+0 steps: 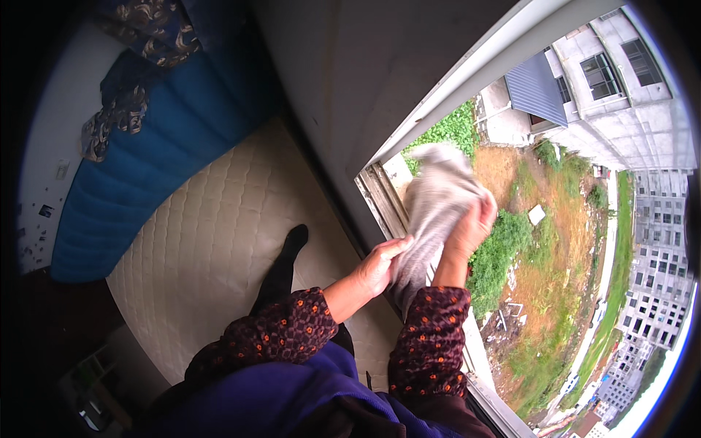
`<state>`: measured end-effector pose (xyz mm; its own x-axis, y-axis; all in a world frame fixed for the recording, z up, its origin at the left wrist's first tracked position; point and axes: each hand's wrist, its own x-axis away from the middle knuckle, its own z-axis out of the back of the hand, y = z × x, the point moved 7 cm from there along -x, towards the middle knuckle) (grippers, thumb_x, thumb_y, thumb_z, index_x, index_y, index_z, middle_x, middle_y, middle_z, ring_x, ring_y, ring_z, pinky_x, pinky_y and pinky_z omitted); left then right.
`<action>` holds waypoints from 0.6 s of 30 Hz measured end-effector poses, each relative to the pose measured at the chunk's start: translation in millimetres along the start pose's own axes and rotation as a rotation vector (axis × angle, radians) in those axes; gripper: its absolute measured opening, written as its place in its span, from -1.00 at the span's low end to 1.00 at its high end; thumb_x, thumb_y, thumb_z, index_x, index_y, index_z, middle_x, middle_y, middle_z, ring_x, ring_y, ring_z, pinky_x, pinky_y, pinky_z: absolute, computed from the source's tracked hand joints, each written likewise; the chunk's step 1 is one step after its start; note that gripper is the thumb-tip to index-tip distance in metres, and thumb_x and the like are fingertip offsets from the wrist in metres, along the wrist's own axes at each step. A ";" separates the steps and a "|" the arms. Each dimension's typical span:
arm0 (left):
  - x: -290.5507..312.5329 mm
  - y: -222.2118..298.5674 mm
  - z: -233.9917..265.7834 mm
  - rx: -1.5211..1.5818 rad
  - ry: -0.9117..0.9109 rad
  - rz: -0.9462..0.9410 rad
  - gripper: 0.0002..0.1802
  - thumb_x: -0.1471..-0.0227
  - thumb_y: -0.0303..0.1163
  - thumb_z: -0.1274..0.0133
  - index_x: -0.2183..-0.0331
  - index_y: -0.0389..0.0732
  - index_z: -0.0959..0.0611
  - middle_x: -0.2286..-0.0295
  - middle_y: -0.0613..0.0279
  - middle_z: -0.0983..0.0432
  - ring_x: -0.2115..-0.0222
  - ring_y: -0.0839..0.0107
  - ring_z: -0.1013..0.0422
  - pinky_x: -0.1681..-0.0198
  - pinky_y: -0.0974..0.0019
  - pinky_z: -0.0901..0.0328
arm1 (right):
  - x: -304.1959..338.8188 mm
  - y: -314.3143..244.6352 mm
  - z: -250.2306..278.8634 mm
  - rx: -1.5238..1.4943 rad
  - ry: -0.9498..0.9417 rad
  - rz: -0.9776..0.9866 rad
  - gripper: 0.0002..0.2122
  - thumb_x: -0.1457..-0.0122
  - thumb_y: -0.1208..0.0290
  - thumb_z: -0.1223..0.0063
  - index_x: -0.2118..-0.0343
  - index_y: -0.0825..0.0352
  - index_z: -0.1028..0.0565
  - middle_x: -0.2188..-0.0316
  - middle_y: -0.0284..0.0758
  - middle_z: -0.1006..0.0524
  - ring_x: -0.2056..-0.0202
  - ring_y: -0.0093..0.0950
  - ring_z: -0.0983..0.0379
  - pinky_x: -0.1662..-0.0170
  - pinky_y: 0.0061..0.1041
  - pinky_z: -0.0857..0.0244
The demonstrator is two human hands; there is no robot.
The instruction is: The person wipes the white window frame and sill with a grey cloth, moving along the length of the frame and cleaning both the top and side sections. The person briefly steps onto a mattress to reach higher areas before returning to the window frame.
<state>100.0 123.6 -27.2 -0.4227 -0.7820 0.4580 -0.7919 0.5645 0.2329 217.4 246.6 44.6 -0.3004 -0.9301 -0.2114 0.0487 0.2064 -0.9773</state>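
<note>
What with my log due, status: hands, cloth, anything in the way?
Left hand, right hand gripping cloth. Cloth bunched, partly blurred. Window frame alongside.

The left sleeve (274,328) and right sleeve (431,332) are dark maroon, mottled with a close lighter pattern and dotted with small orange flowers; each ends in a cuff above a bare left hand (376,269) and right hand (473,225). A deep purple garment (241,398) covers the front. The leg covering (276,281) is black, as is the rounded sock (296,237).
</note>
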 end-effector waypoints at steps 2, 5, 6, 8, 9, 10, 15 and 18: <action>-0.5 -9.1 -33.2 -0.149 -0.124 0.023 -0.64 -0.19 -0.19 -0.11 0.12 -0.27 -0.62 0.21 0.28 -0.60 0.18 0.49 -0.48 0.02 0.34 -0.32 | 40.0 24.3 39.8 -0.638 0.108 -0.457 -0.72 -0.30 0.31 -0.03 -0.01 0.28 -0.42 0.03 -0.28 -0.51 0.08 -0.36 -0.52 -0.06 -0.45 -0.43; 2.8 -29.5 -53.3 -0.347 -0.192 0.100 -0.69 -0.10 -0.34 -0.19 0.14 -0.28 -0.62 0.23 0.34 -0.57 0.20 0.56 -0.44 0.04 0.44 -0.29 | 113.6 26.6 55.5 -0.786 0.072 -0.820 -0.54 -0.35 0.03 0.14 -0.12 0.30 -0.39 -0.05 -0.21 -0.49 0.01 -0.28 -0.49 -0.10 -0.38 -0.39; 5.3 -33.3 -48.4 -0.250 -0.167 0.144 -0.69 -0.09 -0.36 -0.19 0.14 -0.28 -0.61 0.23 0.33 -0.57 0.18 0.54 -0.45 0.03 0.43 -0.29 | 131.5 27.3 57.1 -0.784 0.090 -0.905 -0.48 -0.36 -0.03 0.19 -0.15 0.31 -0.38 -0.07 -0.19 -0.49 0.00 -0.27 -0.49 -0.10 -0.36 -0.39; 14.8 -37.0 -35.3 -0.111 -0.113 0.189 -0.71 -0.09 -0.42 -0.17 0.12 -0.28 -0.60 0.21 0.28 -0.59 0.14 0.49 -0.48 -0.03 0.37 -0.32 | 140.5 35.1 59.9 -0.649 0.072 -1.010 -0.41 -0.34 -0.12 0.23 -0.17 0.33 -0.39 -0.06 -0.19 -0.51 0.00 -0.24 -0.48 -0.12 -0.34 -0.37; 17.5 -36.1 -29.3 -0.108 -0.104 0.176 -0.73 -0.10 -0.43 -0.15 0.13 -0.27 -0.60 0.21 0.28 -0.59 0.14 0.48 -0.48 -0.04 0.35 -0.32 | 135.5 33.7 62.5 -0.593 0.042 -0.943 -0.50 -0.27 -0.01 0.01 -0.09 0.31 -0.46 0.01 -0.22 -0.54 0.07 -0.27 -0.52 -0.05 -0.35 -0.40; 20.4 -36.8 -24.6 -0.095 -0.103 0.184 -0.73 -0.11 -0.44 -0.14 0.12 -0.28 -0.60 0.20 0.27 -0.59 0.13 0.47 -0.48 -0.05 0.33 -0.32 | 128.1 34.2 63.7 -0.527 0.014 -0.890 -0.52 -0.27 0.01 0.00 -0.07 0.31 -0.47 0.03 -0.22 -0.55 0.08 -0.26 -0.52 -0.04 -0.34 -0.40; 37.8 -24.1 -1.4 -0.053 0.019 0.143 -0.73 -0.14 -0.38 -0.13 0.13 -0.29 -0.60 0.22 0.26 -0.60 0.17 0.43 -0.50 -0.01 0.32 -0.34 | 73.7 26.4 23.5 0.085 -0.336 -0.443 -0.60 -0.22 0.10 -0.06 0.04 0.31 -0.52 0.12 -0.20 -0.57 0.14 -0.24 -0.53 0.04 -0.33 -0.42; 44.9 -16.7 -1.4 -0.095 0.036 0.180 -0.72 -0.14 -0.37 -0.12 0.12 -0.29 -0.60 0.24 0.28 -0.59 0.21 0.46 -0.50 0.04 0.34 -0.35 | 43.4 24.2 -1.1 0.582 -0.589 -0.025 -0.65 -0.19 0.15 -0.10 0.10 0.31 -0.54 0.17 -0.19 -0.58 0.18 -0.23 -0.53 0.09 -0.33 -0.42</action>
<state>94.8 79.5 -9.2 -0.5362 -0.6575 0.5294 -0.6591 0.7179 0.2241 204.5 211.6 11.7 0.2327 -0.9725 -0.0057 0.5827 0.1442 -0.7998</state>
